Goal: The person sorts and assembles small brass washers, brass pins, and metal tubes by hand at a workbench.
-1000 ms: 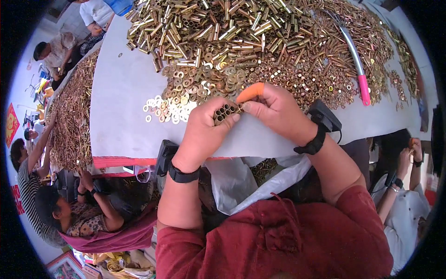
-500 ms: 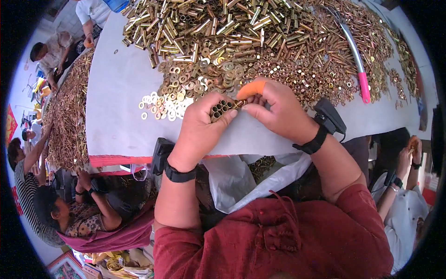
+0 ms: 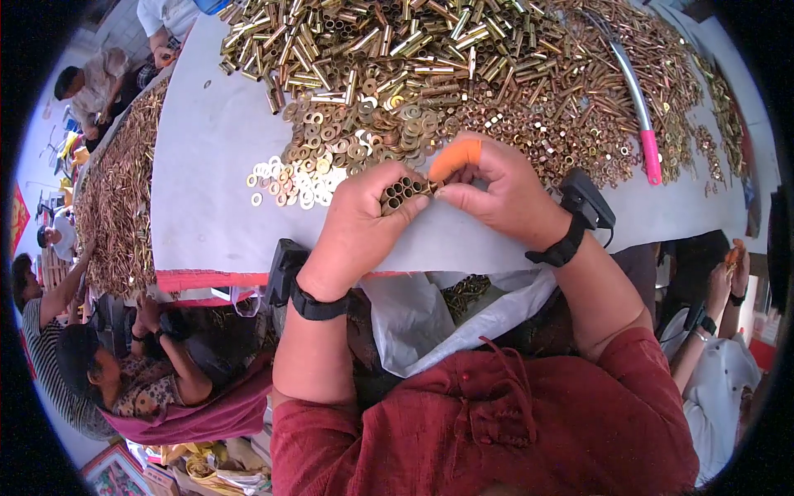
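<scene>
A bundle of several short brass-coloured tubes lies in my left hand, its fingers closed round them and the open tube ends facing left. Against the bundle's right end, my right hand is closed in a pinch, thumb against fingers. An orange finger cover sits on its index finger. What the pinch holds is small and partly hidden by the fingertips. Just beyond my hands lie loose flat washers and a heap of small nuts. Both hands are over the near part of the white-covered table.
A large pile of similar tubes covers the far table, with threaded bolts to its right. A metal tool with a pink handle lies at the right. A white plastic sack hangs below the edge. Other people work at both sides.
Both hands have shifted very slightly right, still together with the tubes in the left. The right fingers have moved a little at the bundle's end.
</scene>
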`<state>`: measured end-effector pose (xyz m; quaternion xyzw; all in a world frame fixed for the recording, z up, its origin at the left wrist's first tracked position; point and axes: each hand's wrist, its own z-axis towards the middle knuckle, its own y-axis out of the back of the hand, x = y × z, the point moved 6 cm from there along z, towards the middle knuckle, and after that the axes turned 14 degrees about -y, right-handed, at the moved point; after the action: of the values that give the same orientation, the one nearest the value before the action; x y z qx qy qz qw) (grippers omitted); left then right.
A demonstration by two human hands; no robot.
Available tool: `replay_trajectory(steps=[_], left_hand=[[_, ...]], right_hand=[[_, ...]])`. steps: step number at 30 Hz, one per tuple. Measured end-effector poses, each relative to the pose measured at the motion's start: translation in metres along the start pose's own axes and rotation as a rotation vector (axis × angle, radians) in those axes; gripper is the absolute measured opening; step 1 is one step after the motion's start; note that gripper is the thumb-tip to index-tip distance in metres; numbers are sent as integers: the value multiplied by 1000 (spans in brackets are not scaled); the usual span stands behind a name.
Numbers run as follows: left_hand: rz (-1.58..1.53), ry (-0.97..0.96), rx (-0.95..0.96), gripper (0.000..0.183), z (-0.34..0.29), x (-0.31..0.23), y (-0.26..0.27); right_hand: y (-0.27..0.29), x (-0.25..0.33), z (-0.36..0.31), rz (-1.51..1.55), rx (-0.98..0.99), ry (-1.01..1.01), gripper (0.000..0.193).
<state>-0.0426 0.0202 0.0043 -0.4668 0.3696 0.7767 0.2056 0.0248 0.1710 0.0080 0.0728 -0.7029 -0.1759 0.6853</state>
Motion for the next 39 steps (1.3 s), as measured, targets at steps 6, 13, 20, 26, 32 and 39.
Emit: replay_trajectory(steps=[6, 13, 20, 26, 32, 39], left_hand=[[56, -58, 27, 19, 1, -3, 1], [72, -93, 28, 19, 1, -4, -3], [14, -8, -11, 19, -1, -2, -1], [100, -69, 31, 20, 1, -3, -2], [72, -94, 7, 20, 2, -2, -2], [103, 5, 35, 20, 2, -3, -2]], right_hand=[[3, 14, 0, -255, 48, 157, 17], [1, 13, -3, -372, 4, 53, 21], [0, 15, -1, -283, -46, 112, 22], [1, 14, -4, -403, -79, 88, 24], [-1, 9, -1, -329, -110, -27, 29], [-5, 6, 1, -403, -203, -44, 32]])
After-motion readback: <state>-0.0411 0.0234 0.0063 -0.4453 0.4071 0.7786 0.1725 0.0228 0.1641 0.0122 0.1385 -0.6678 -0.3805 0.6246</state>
